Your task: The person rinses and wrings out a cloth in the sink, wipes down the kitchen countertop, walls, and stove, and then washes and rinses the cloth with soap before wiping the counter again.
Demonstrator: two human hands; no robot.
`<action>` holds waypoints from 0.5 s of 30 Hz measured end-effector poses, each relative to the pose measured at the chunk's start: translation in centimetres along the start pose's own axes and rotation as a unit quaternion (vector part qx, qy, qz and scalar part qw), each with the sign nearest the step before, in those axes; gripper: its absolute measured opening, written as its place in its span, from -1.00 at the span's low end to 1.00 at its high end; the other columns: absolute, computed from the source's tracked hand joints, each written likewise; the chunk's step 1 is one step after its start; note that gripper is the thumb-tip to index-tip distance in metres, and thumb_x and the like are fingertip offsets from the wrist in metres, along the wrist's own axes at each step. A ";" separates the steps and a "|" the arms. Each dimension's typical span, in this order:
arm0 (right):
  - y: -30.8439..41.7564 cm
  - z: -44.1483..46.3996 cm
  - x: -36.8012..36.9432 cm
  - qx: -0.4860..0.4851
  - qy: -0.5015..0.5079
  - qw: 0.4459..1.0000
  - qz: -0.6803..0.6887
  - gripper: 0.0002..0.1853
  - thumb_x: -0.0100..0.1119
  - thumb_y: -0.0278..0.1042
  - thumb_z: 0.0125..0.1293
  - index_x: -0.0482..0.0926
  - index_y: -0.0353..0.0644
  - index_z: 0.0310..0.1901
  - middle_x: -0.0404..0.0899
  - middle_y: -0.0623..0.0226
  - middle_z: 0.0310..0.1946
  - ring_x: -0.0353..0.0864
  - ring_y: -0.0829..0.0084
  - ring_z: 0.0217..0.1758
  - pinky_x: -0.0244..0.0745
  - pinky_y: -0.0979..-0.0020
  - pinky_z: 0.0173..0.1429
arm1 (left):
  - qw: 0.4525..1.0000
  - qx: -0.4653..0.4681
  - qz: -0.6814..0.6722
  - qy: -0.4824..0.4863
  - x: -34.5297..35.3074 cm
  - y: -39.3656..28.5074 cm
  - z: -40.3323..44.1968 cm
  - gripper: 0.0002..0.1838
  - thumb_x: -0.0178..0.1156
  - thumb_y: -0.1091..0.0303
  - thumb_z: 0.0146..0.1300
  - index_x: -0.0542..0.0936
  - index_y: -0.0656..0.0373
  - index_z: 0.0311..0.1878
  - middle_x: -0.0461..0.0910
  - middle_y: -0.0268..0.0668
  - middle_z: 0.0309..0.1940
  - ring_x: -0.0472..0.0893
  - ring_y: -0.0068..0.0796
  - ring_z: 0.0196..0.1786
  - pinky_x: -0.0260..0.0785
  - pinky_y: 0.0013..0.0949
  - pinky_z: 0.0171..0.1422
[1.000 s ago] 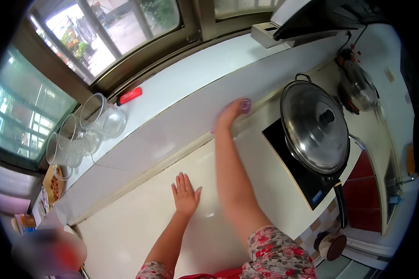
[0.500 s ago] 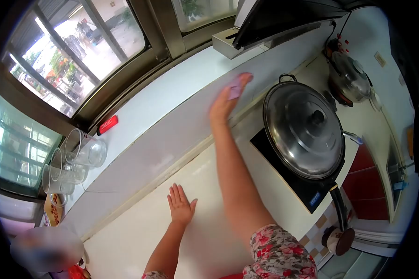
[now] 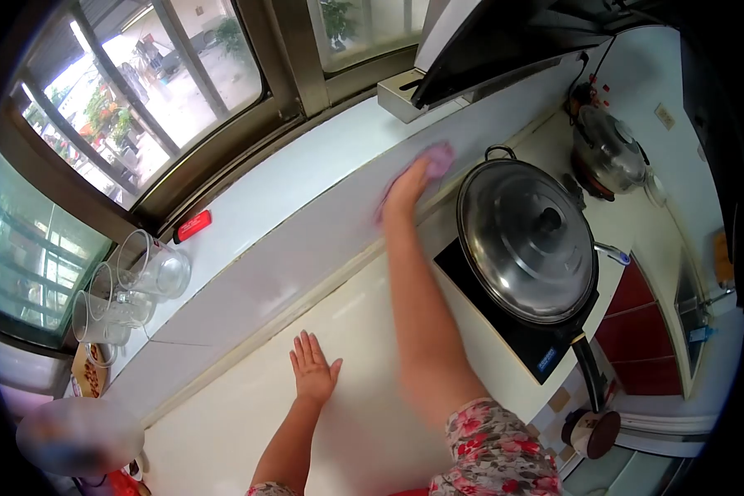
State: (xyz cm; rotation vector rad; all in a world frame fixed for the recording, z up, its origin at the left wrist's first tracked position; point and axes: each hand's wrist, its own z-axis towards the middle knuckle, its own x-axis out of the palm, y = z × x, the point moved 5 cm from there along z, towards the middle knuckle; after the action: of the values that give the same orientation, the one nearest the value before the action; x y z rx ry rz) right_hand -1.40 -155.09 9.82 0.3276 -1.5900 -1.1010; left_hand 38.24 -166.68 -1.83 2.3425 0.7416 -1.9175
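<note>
So it's a kitchen, with a pale counter (image 3: 223,430) running along under a window (image 3: 182,83). Closest in, the person's floral sleeve (image 3: 496,446) comes up from the bottom edge. The left hand (image 3: 314,376) is flat on the counter, palm down, thumb stuck out to the side, nothing in it. Off to the right there's a black cooktop (image 3: 546,355) with a big pan on it, metal lid (image 3: 512,264) on. Further back, the right hand (image 3: 409,190) has a pinkish-purple cloth (image 3: 440,159) bunched under it, up against the low wall (image 3: 306,240) behind the counter. Bit blurry, so I can't tell how the fingers grip it. On the ledge (image 3: 281,182) above: three clear glasses (image 3: 165,273) and a small red thing (image 3: 193,226) just beside them.
</note>
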 end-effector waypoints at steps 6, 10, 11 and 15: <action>4.6 1.2 3.7 -0.128 0.047 0.990 -0.027 -0.50 -0.18 -0.11 0.46 0.35 -0.42 0.19 0.41 0.12 0.17 0.36 0.23 0.17 0.21 0.30 0.29 | 0.999 0.015 -0.002 -0.038 0.1 0.3 0.1 -0.06 0.02 -0.09 0.37 -0.14 0.41 0.50 -0.22 0.12 0.53 -0.24 0.15 0.57 -0.36 0.15 0.57; 5.8 -12.1 4.9 -0.280 0.100 0.928 -0.224 -0.30 -0.32 -0.06 0.45 -0.04 -0.40 0.46 -0.13 -0.11 0.52 -0.23 -0.07 0.59 -0.33 0.07 0.59 | 0.999 0.002 -0.020 -0.039 -0.2 0.2 0.0 -0.10 0.04 -0.01 0.35 -0.10 0.40 0.49 -0.21 0.10 0.54 -0.22 0.11 0.58 -0.34 0.15 0.57; 4.9 -14.9 5.0 -0.267 0.122 0.931 -0.218 -0.30 -0.32 -0.06 0.45 -0.04 -0.40 0.46 -0.13 -0.11 0.52 -0.23 -0.07 0.59 -0.33 0.07 0.59 | 0.998 -0.024 -0.025 -0.043 0.0 0.7 -0.1 -0.10 0.04 -0.01 0.35 -0.10 0.40 0.49 -0.21 0.10 0.54 -0.22 0.11 0.58 -0.34 0.15 0.57; 3.4 -24.2 4.7 -0.323 0.156 0.897 -0.260 -0.26 -0.33 0.08 0.44 -0.03 -0.29 0.48 -0.16 -0.12 0.52 -0.26 -0.23 0.57 -0.39 -0.14 0.55 | 0.998 0.013 -0.007 -0.066 0.7 1.8 -1.2 -0.10 0.10 0.00 0.31 -0.04 0.38 0.49 -0.11 0.06 0.53 -0.12 0.04 0.57 -0.28 0.12 0.57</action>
State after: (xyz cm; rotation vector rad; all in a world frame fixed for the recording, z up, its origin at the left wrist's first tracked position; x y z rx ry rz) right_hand 19.36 -168.12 14.08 0.4605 -0.7895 -1.8131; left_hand 40.13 -167.69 -2.67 2.2027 0.7271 -2.0755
